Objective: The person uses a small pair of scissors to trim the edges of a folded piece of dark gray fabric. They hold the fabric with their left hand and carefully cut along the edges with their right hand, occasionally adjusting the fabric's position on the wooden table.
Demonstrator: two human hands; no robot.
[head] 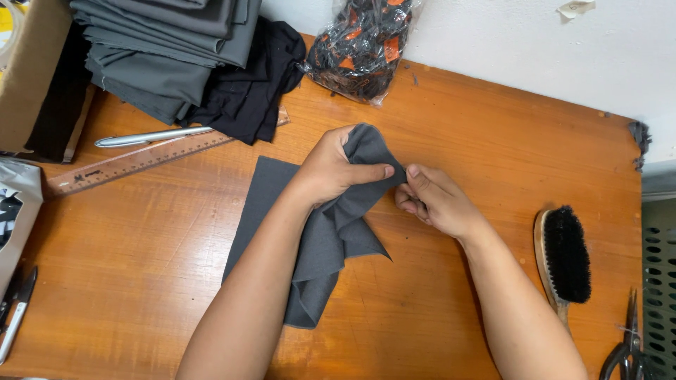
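Head view. Both hands pinch one edge of a grey cloth (331, 232) at mid-desk: the left hand (334, 169) is closed with the fabric bunched in its grip, the right hand (433, 200) nips the edge between thumb and fingertips, apparently to hold it taut. The cloth's lower part trails on the wooden desk (141, 281). Far left: folded fabric stack (162, 49), ruler (141, 158), pen (151, 136). Far centre: plastic bag (362, 46). Near right: brush (563, 260), scissors (627, 345). Nothing obstructs the hands.

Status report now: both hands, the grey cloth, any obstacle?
Left hand and right hand pinch grey cloth between fingers. Cloth partly lifted off table. Nothing in the way.
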